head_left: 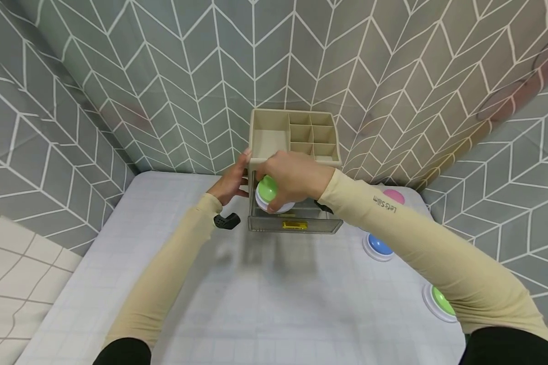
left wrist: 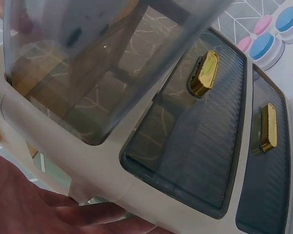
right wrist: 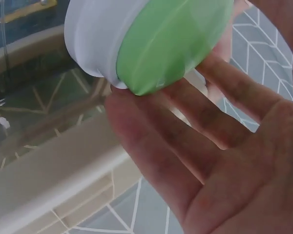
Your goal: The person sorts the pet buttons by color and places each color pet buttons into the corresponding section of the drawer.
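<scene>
Head view: green-topped button [head_left: 268, 187] at open drawer [head_left: 265, 224] of beige organizer [head_left: 269, 144], gripped by right hand [head_left: 297, 175] between thumb and fingers; contact with drawer floor unclear. Left hand [head_left: 230, 183] against organizer's left side, fingers fairly straight. Right sleeve [head_left: 429, 253] crosses above table [head_left: 255, 299], partly hiding pink button [head_left: 394, 195], blue button [head_left: 378, 245], second green button [head_left: 442, 301]. Left wrist view: two closed drawers [left wrist: 185, 146]; held button blurred behind clear plastic. Right wrist view: held button cut off at top.
</scene>
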Demonstrator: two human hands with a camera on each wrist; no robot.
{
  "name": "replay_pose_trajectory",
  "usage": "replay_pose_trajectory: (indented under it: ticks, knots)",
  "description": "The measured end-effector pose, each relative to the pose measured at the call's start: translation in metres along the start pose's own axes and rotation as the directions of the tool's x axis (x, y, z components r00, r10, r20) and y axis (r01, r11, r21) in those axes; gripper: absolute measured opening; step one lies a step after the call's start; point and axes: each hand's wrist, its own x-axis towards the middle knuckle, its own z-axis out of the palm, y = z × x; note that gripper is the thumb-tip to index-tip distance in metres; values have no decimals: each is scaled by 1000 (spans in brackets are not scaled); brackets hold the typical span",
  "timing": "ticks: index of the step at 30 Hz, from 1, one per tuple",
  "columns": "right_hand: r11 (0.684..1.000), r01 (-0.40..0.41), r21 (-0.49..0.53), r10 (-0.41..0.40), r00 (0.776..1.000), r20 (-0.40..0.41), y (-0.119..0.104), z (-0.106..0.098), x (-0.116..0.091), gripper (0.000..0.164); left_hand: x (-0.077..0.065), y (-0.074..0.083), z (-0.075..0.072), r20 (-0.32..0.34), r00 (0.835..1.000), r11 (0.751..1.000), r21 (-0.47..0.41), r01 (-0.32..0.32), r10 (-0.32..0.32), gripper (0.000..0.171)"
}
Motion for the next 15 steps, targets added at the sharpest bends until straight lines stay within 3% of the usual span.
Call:
replay_pose_trajectory:
  ticks: [9, 15]
  knots:
    - [987, 61, -151, -72, 995, -64, 2, 16, 9, 50, -1, 1, 1, -4, 1000, 1000, 28, 2, -2, 89]
    - [981, 85, -174, -98, 993, -71, 3, 18, 12, 50, 1, 1, 1, -12, 1000, 999, 40, 6, -5, 89]
